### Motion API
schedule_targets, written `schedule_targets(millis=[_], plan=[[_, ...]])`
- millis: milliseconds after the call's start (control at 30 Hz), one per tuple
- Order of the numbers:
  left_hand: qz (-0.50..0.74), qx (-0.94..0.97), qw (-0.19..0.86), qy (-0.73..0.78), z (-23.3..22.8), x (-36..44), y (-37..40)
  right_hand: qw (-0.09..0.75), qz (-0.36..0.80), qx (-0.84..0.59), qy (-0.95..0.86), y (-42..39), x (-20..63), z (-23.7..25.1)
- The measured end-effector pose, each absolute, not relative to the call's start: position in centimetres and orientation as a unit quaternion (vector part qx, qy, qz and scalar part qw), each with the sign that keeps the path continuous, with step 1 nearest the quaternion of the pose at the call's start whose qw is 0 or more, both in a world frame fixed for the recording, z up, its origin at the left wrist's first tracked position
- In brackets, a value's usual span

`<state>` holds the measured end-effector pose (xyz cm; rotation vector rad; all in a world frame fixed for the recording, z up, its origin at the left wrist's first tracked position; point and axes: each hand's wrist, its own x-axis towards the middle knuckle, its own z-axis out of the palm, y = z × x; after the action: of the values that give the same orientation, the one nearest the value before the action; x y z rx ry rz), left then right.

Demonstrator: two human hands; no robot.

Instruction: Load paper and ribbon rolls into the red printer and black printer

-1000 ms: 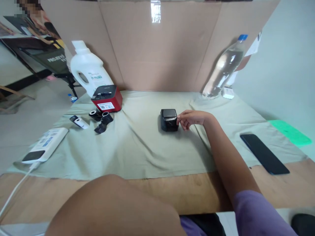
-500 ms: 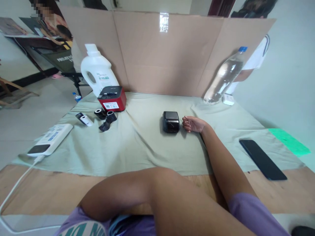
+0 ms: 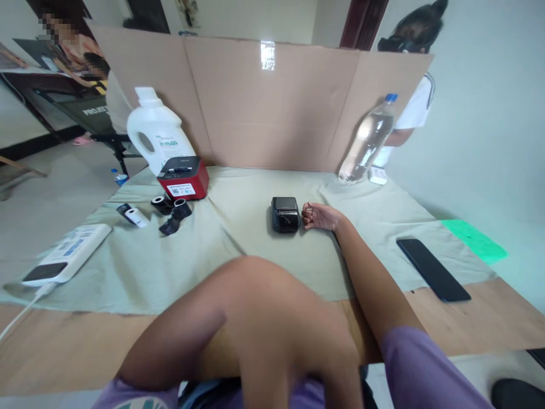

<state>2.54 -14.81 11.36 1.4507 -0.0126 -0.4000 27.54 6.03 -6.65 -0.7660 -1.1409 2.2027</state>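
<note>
Mid-cloth, our right hand (image 3: 318, 216) rests palm-up with fingers loosely curled, holding nothing, just beside the small black printer (image 3: 285, 214) and not clearly touching it; our left hand (image 3: 293, 363) is a close blur by the near edge of the table (image 3: 489, 318), grip impossible to tell. Back right on the green cloth (image 3: 238, 250), a clear bottle (image 3: 366, 142) nearly full of water leans on the cardboard wall (image 3: 272, 113); back left, an opaque white jug (image 3: 155, 130), contents hidden, stands behind a red printer (image 3: 184, 177).

Two printers (image 3: 285, 214) (image 3: 183, 177), two bottles (image 3: 367, 141) (image 3: 155, 130), one phone (image 3: 432, 269)
</note>
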Motion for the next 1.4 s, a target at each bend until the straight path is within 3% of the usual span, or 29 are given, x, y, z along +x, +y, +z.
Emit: schedule_targets(millis=[100,200,300,467,900,1400], plan=[[-0.022,0.792,0.590,0.155,11.7,1.0,-9.8,0.274,0.818,-0.280,-0.421,6.1,27.5,-6.8],[0.069,0.790,0.496,0.354,8.6,-1.1,-4.0,0.274,0.816,-0.282,-0.423,6.2,27.5,-6.8],[0.191,0.680,0.517,0.483,3.8,-1.9,0.7,0.274,0.814,-0.278,-0.431,6.3,27.5,-6.8],[0.326,0.491,0.569,0.574,-2.0,-0.8,4.0,0.269,0.813,-0.275,-0.438,6.4,27.6,-6.7],[0.346,0.456,0.579,0.580,-5.0,-0.3,5.4,0.260,0.808,-0.275,-0.451,6.2,27.3,-6.5],[0.323,0.467,0.578,0.586,-4.7,-0.4,5.7,0.272,0.795,-0.297,-0.454,6.0,26.9,-6.3]])
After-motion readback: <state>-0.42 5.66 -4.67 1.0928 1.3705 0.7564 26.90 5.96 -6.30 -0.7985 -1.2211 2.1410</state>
